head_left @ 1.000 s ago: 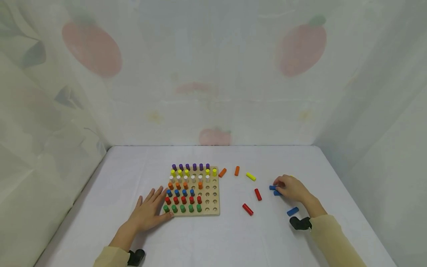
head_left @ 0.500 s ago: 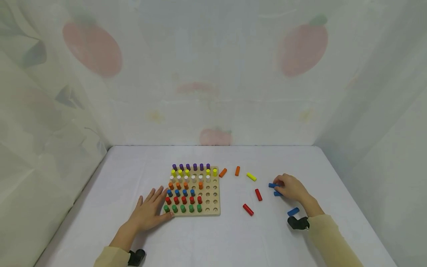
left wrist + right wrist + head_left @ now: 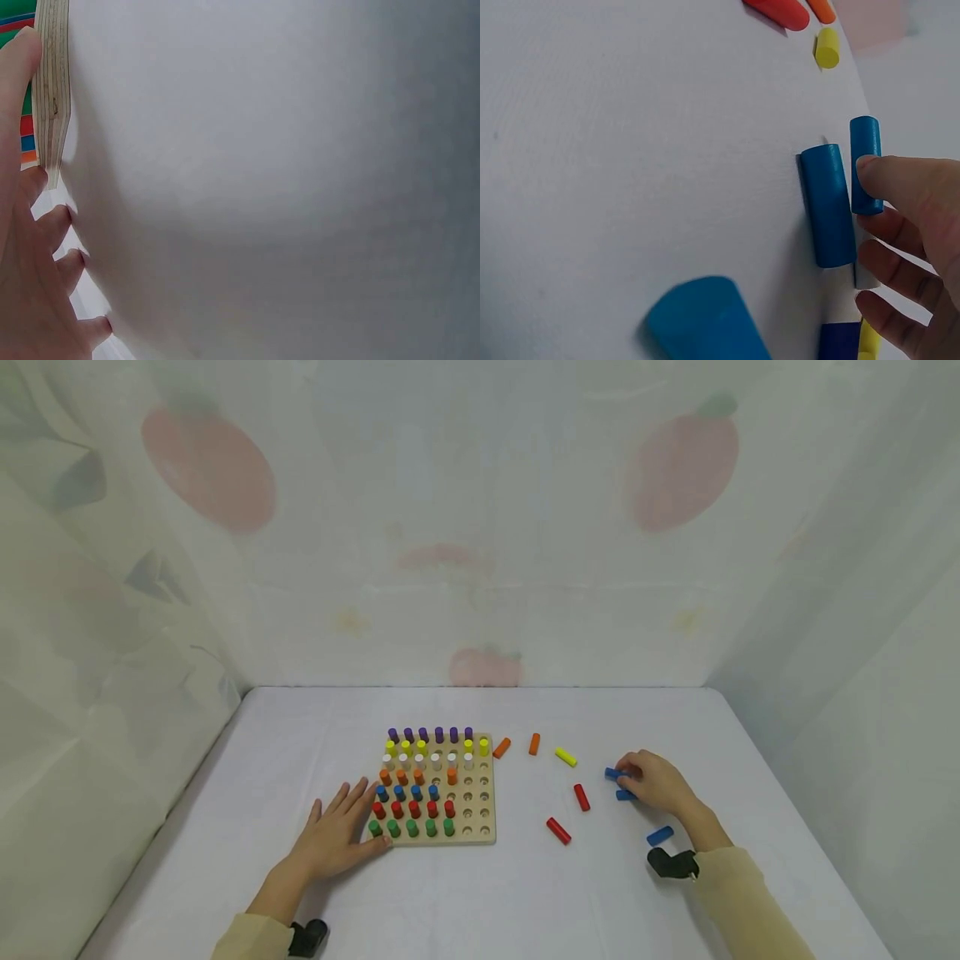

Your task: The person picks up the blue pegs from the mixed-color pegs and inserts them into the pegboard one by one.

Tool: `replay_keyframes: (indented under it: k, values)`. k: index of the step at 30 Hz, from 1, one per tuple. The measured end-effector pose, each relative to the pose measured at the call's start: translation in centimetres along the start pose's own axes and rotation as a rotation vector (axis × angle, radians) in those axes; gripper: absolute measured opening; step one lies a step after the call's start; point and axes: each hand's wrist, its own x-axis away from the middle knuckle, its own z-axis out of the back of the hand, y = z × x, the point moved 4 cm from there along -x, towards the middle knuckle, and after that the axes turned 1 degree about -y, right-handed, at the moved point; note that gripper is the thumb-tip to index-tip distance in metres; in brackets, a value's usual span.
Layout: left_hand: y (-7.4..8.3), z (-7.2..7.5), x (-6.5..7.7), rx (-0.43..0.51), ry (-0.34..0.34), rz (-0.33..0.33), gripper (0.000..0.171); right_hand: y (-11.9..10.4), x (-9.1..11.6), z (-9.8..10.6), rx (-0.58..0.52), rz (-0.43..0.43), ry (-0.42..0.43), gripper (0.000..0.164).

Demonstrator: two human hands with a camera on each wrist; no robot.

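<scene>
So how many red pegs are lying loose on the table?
2: the farther red peg lies between the board and right hand; the nearer red peg lies closer to the board. The hand might hide others.

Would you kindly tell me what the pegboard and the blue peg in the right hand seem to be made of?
Pegboard: most likely plywood with a pale, bare-looking finish, as the left wrist view shows thin stacked layers along its edge.
Blue peg, pinched by the right hand: perhaps painted wood, with smooth, even colour and a soft sheen; plastic remains possible.
</scene>
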Motion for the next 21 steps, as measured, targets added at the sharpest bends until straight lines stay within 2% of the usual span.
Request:
replay_keyframes:
  k: [11, 21]
  values:
    - [-0.1, -0.1, 0.0, -0.011, -0.001, -0.002, 0.096, -1.5, -0.3, 0.3, -0.058, -0.024, 0.019, 0.018]
    - [0.0, 0.1, 0.0, -0.009, -0.002, -0.005, 0.096, -3.1, -1.0, -0.2, -0.062, 0.048, 0.042, 0.017]
